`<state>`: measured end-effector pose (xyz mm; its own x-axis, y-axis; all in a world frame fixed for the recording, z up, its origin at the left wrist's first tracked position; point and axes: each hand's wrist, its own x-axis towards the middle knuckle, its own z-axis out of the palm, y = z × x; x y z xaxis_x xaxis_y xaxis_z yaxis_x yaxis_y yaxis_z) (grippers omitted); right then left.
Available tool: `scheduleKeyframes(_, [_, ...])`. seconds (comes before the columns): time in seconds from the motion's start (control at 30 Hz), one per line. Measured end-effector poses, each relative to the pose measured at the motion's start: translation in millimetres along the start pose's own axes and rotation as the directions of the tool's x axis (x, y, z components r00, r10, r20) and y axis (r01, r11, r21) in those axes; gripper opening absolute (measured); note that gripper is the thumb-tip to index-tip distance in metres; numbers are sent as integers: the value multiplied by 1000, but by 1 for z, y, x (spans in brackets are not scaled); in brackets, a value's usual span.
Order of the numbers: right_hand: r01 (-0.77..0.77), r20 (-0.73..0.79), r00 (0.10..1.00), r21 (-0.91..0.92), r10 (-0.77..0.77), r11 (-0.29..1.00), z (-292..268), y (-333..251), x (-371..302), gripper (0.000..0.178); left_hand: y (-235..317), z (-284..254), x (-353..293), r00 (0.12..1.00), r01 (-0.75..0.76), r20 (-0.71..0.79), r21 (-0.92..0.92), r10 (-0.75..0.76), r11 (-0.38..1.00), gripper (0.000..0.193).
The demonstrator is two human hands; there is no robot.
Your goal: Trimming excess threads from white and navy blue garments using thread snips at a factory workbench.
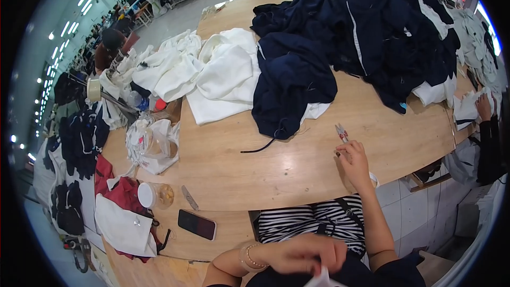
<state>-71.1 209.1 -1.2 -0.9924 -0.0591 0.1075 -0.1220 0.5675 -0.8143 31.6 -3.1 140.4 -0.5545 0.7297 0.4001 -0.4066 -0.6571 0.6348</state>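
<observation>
My left hand (303, 251), with bracelets at its wrist, is closed close to my body at the lower edge. A piece of white fabric (323, 280) pokes out from its fingers, mostly cut off by the frame. My right hand (354, 163) reaches over the table, its fingers loosely bent and slightly apart. Just beyond its knuckles lie small thread snips (341, 132) with red on the handles, blades pointing away. They touch or nearly touch the hand; which, I cannot tell. Farther off is a dark navy garment (292, 77) with a cord trailing onto the wood.
Navy garments (366, 26) heap at the back right; white ones (223, 69) lie left of them. On the left are a plastic bag (153, 146), a lidded jar (155, 195), a grey pointed tool (189, 197) and a phone (197, 225). A co-worker's hand (484, 107) handles white cloth at right.
</observation>
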Motion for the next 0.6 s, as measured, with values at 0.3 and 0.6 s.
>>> scheduleKeyframes(0.3, [-70, -258, 965, -431, -49, 899, 15, 22, 34, 32, -11, 12, 60, 952, -239, -200, -12, 232, 971, 26])
scheduleKeyframes(0.6, [-140, -247, 968, -354, 52, 925, 16, 36, 27, 24, -38, 10, 41, 995, -32, 97, -77, 39, 997, 24])
